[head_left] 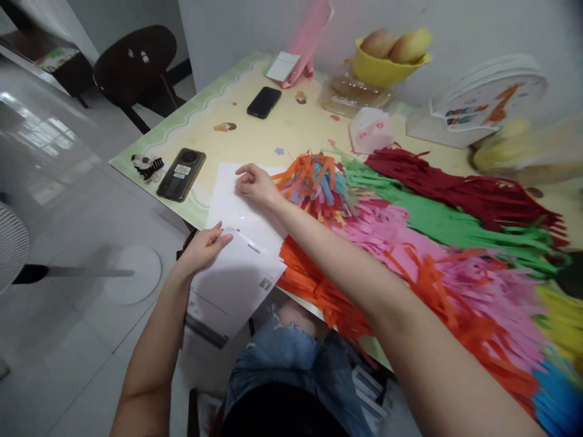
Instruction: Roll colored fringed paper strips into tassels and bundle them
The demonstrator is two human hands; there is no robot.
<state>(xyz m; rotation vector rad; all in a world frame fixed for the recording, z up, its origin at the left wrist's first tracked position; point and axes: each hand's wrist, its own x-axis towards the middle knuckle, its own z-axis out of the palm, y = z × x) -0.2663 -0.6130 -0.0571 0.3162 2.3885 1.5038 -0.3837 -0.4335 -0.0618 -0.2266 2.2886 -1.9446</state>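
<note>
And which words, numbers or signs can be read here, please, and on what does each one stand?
"DREAM BIG", slightly blurred: round white discs.
"1", large, orange: same discs.
Too small or blurred to read: label on the face-down phone; print and grey mark on the white sheet the left hand holds.

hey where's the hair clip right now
In the head view, the hair clip lies near the left edge of the table, just left of the face-down phone and beyond your left hand.
</note>
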